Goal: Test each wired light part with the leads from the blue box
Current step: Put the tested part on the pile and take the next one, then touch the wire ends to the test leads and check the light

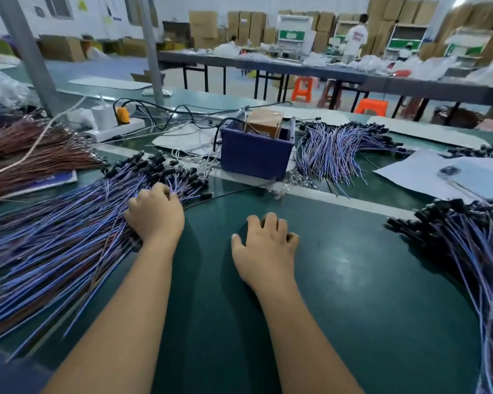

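A large pile of wired light parts [54,237], purple wires with black heads, covers the left of the green table [353,280]. My left hand [154,216] lies on this pile's right edge, its fingers curled into the wires near the black heads. Palm down on bare table at the centre is my right hand [265,243], fingers bent with the tips touching the surface and nothing visibly held. The blue box [254,155] stands beyond both hands, with a brown block inside. A thin black lead [228,193] runs from the box's front across the table.
More piles of wired parts lie right of the box [339,149] and at the right edge [467,245]. Brown wires [26,155] lie far left, white sheets [427,172] at right. A white power strip with an orange plug [123,115] sits behind. A grey post [26,52] rises at left.
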`<state>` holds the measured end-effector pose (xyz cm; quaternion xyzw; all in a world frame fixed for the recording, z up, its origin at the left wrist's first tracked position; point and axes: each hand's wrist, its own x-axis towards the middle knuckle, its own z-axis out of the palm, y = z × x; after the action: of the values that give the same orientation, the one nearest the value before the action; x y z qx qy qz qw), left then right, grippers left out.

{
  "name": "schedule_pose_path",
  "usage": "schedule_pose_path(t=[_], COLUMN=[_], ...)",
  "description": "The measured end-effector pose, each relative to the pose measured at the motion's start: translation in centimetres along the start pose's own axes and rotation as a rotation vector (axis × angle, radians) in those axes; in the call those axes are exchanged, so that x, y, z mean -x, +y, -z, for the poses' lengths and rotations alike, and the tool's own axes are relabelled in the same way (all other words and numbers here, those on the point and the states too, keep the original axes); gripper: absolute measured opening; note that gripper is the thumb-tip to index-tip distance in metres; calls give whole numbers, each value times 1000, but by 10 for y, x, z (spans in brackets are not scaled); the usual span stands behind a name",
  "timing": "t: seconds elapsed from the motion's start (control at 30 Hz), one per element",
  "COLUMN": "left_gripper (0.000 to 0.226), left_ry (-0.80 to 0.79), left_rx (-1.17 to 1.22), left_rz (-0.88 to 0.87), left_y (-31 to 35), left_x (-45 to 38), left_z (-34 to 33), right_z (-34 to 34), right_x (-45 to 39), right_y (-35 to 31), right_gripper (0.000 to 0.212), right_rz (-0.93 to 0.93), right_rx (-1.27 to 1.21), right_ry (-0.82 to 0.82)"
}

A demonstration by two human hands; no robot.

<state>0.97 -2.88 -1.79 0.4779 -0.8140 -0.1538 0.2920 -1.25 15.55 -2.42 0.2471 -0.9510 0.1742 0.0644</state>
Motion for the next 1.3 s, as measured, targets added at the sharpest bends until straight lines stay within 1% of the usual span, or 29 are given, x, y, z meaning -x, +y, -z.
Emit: schedule_pose_path(t=[0.03,0.07,0.1,0.13,0.2,0.27,0.3,0.33,0.37,0.4,0.43,0.47,0.5,0.57,0.67,0.7,0.77,0.83,0.87,0.93,1.0,1.07,1.1,1.17,1.2,1.23,1.3], left_gripper=[21,21,19,18,15,14,14,15,16,18,20,21,20,18,19,20,18,19,21,29,31,19,13,20,26,30,28], left_ry=[66,127,154,147,79,26,4,-23,-60,-109,-160,-200,-222,-238,-269,-251,-163,-88,-98,-172,-237,-383,-501,-699,-741,-752,-746], left_rx=[50,108,170,241,399,505,530,539,535,520,507,503,510,524,503,497,482,455,437,423,474,659,820,1174,1305,1383,1483], left_rz=[-30,-90,-179,-282,-478,-670,-761,-839,-890,-910,-904,-883,-865,-860,-855,-836,-769,-701,-666,-563,-457,-330,-208,132,268,349,432], left_y=[-1,0,3,8,25,46,55,60,63,64,63,62,60,58,57,57,58,58,58,60,63,69,73,78,78,77,73], left_x=[2,5,8,12,22,37,44,51,56,59,60,60,59,56,53,53,54,53,52,52,54,56,56,52,48,44,36], left_z=[1,2,1,0,-1,1,1,-1,-4,-6,-8,-8,-8,-9,-14,-15,-18,-18,-17,-14,-13,-13,-12,-10,-9,-9,-8], right_z=[0,-1,-1,-1,-2,0,0,3,8,13,15,16,17,16,16,18,23,28,28,25,23,23,23,19,16,13,10], right_x=[0,0,0,-1,-1,-4,-6,-9,-12,-16,-20,-23,-24,-26,-28,-29,-31,-29,-28,-26,-24,-21,-19,-16,-15,-14,-11], right_y=[0,0,-1,-1,-1,0,2,3,5,7,10,14,17,21,26,27,32,34,34,35,34,33,32,29,27,23,19], right_gripper=[38,37,36,35,33,31,29,27,27,28,31,37,44,51,52,51,44,31,27,26,23,23,24,22,22,23,23], right_rz=[0,1,5,5,-7,-16,-35,-82,-145,-212,-265,-285,-280,-222,-192,-201,-229,-221,-218,-225,-208,-109,-32,166,269,357,501], right_rx=[-3,-4,-5,-9,-41,-152,-301,-541,-845,-1146,-1388,-1542,-1618,-1661,-1742,-1762,-1770,-1745,-1677,-1457,-1306,-1222,-1150,-936,-828,-746,-645], right_ry=[6,18,27,36,61,114,141,148,145,141,131,121,110,112,158,172,221,281,319,412,512,598,621,584,535,473,353])
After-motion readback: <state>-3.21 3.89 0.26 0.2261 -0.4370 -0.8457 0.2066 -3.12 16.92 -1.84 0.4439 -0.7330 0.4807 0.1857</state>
